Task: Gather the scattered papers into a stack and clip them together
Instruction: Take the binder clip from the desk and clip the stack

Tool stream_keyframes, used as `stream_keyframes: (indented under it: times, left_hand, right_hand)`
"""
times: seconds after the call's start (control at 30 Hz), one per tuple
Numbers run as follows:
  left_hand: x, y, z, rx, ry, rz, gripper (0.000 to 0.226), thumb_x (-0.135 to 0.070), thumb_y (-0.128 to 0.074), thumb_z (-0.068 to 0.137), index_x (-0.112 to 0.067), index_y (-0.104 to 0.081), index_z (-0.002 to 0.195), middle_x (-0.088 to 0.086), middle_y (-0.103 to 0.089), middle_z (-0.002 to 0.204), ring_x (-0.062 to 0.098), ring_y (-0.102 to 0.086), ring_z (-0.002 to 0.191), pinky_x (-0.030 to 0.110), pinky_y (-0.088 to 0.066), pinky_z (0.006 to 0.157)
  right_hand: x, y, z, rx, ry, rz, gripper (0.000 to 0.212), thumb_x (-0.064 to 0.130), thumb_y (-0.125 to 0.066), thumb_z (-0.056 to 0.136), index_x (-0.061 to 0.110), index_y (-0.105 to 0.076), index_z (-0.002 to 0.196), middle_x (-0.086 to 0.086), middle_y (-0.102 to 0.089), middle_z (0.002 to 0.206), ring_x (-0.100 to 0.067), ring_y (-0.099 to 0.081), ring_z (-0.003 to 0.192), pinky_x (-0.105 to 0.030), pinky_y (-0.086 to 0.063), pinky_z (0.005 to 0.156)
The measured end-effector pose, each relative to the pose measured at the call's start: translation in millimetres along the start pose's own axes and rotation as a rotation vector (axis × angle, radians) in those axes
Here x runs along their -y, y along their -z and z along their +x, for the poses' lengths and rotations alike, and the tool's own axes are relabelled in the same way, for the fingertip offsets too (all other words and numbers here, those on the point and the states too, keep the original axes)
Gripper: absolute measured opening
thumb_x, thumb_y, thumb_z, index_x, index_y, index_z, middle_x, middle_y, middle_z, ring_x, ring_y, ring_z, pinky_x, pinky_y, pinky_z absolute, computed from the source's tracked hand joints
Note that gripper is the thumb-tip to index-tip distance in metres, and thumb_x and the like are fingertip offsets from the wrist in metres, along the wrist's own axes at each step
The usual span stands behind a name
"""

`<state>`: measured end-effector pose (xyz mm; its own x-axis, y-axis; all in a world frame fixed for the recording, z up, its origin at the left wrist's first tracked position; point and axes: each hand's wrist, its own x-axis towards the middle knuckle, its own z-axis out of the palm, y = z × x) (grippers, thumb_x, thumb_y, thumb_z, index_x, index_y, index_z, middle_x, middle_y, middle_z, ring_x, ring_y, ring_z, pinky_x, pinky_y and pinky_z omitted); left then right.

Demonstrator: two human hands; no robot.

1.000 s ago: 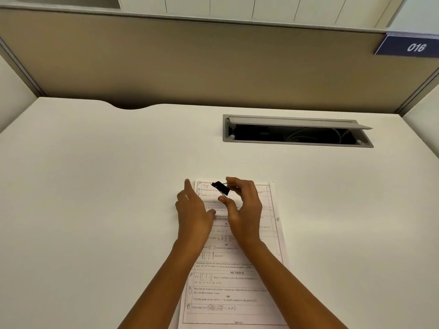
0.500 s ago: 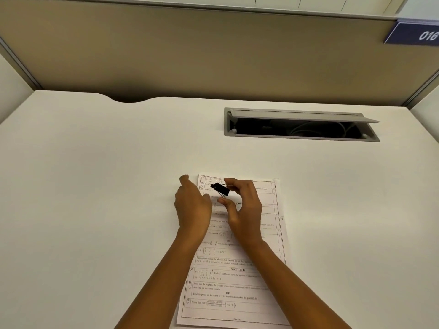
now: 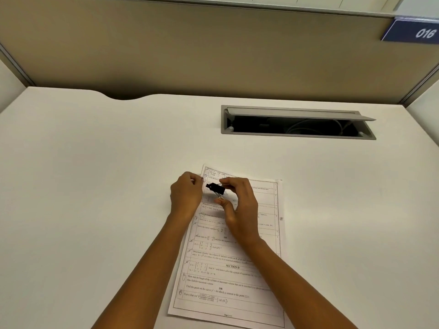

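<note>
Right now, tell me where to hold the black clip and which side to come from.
Hold the clip by its two wire handles, thumb on one and forefinger on the other, as the right hand does. Come from the right: the handles stick out that way, and the black mouth faces left toward the corner of the papers gripped by the left hand.
</note>
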<state>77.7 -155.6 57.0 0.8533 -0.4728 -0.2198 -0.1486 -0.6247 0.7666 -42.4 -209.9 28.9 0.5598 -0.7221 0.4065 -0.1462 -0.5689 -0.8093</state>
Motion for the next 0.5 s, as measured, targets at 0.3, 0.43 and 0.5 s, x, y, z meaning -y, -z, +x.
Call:
stream_keyframes:
  times: [0.3,0.43,0.5]
  left_hand:
    - [4.9,-8.3,4.3,-0.095,-0.038,-0.159,0.027,-0.018,-0.068,0.085,-0.003,-0.069,0.108,0.013,-0.072,0.100,0.012,-0.060,0.081,0.011,-0.040,0.069]
    - [9.4,-8.6,3.8,-0.119,-0.039,-0.197,0.027,-0.019,-0.069,0.084,-0.006,-0.071,0.107,0.010,-0.073,0.101,0.008,-0.060,0.080,-0.001,-0.035,0.059]
    - [11.0,-8.2,2.4,-0.125,-0.047,-0.211,0.026,-0.018,-0.069,0.084,-0.007,-0.071,0.108,0.009,-0.073,0.102,0.007,-0.060,0.080,-0.001,-0.037,0.059]
  right_hand:
    - [0.7,2.0,0.2,-0.047,-0.041,-0.012,0.040,0.000,-0.074,0.072,0.015,-0.065,0.109,-0.002,-0.059,0.098,0.003,-0.053,0.092,-0.004,-0.038,0.078]
    - [-0.1,5.6,2.9,-0.092,-0.116,0.019,0.041,0.001,-0.076,0.069,0.017,-0.067,0.105,0.003,-0.062,0.094,0.003,-0.054,0.085,-0.004,-0.039,0.076]
    - [-0.1,7.4,7.7,-0.119,-0.146,0.029,0.041,-0.001,-0.077,0.068,0.019,-0.069,0.103,0.004,-0.062,0.089,0.001,-0.055,0.081,-0.005,-0.040,0.074]
